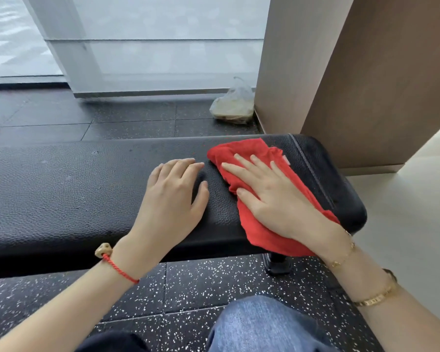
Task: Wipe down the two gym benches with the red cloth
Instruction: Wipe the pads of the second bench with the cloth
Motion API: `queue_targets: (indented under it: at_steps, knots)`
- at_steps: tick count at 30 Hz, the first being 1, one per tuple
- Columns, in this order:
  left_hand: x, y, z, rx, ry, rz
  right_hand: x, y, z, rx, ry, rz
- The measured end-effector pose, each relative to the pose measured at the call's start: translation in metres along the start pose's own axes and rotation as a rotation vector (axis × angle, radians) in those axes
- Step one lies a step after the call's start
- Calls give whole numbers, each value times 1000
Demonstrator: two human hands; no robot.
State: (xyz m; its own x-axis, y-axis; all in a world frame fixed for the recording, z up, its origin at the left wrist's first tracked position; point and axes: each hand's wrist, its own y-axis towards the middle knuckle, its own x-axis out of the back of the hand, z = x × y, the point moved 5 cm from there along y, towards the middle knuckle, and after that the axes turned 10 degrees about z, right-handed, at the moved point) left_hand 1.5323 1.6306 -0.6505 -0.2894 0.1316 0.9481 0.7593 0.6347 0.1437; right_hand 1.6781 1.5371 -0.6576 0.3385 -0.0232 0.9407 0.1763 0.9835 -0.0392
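Observation:
A black padded gym bench (61, 189) runs across the view from the left edge to its rounded right end. The red cloth (244, 153) lies spread on the pad near that right end, one corner hanging over the near edge. My right hand (272, 196) presses flat on the cloth with straight, spread fingers. My left hand (173, 199) rests palm-down on the bare pad just left of the cloth, fingers relaxed. Only one bench is in view.
A bench foot (277, 265) stands on the speckled black rubber floor (214, 288) below the right end. A plastic bag (234, 105) lies on the floor behind the bench, against a brown pillar (353, 72). My knee in jeans (259, 323) is at the bottom.

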Motion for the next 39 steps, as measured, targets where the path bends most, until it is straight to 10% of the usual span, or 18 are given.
queue_targets:
  at_steps: [9,26,34,39]
  knots:
    - [-10,-1,-4,-26,-11,50,40,11,-108,-319,29,6]
    - [-12,-3,-6,-17,-4,79,37,48,-93,-329,-13,22]
    - [-10,-2,-7,-28,-9,62,6,-23,-25,14,5,-16]
    - [-11,-2,-6,-37,-9,56,34,1,-90,-210,56,-16]
